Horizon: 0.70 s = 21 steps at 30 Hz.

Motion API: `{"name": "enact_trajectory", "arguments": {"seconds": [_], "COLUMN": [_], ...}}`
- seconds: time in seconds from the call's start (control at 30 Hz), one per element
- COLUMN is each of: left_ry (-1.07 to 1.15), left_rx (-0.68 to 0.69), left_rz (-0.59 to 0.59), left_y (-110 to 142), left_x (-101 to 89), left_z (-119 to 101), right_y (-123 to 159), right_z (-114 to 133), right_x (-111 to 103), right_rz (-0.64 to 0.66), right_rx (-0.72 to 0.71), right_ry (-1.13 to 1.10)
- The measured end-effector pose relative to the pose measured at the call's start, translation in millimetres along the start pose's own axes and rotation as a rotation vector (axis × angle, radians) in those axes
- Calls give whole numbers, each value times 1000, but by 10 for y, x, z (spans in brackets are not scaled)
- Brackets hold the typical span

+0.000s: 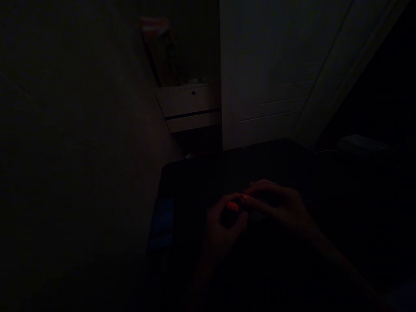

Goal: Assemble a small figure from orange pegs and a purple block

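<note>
The scene is very dark. My left hand [224, 225] and my right hand [279, 206] meet over a black surface [195, 182], fingertips touching near the middle. Both hands have orange-painted nails. The fingers of each hand are curled and pinched together around something small and dark between them, which I cannot make out in this light. My right forearm runs in from the lower right.
A blue flat object [162, 223] lies at the dark surface's left edge. Behind stand a white panelled door [269, 73] and a pale drawer unit [190, 106] against the wall. A light boxy thing [360, 143] sits at the far right.
</note>
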<state>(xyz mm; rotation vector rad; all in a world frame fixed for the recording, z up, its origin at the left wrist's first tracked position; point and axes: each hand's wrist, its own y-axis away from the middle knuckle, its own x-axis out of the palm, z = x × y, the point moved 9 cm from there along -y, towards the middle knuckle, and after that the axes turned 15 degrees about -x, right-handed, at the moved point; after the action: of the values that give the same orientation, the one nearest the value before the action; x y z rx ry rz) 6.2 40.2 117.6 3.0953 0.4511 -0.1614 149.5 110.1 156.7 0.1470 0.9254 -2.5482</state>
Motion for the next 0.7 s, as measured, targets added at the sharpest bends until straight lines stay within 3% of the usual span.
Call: {"name": "enact_trajectory", "arguments": {"seconds": [0.2, 0.43, 0.7], "left_ry": [46, 73, 28], "left_rx": [-24, -3, -7], "left_rz": [28, -2, -35], "left_y": [-5, -24, -3], "left_x": [-2, -34, -42], "left_z": [65, 68, 13], "right_y": [17, 1, -11], "right_z": [22, 204, 277], "right_x": [-8, -15, -34], "right_rz": [-37, -9, 9], "right_rx": [-23, -263, -278], "right_ry": [74, 158, 202]}}
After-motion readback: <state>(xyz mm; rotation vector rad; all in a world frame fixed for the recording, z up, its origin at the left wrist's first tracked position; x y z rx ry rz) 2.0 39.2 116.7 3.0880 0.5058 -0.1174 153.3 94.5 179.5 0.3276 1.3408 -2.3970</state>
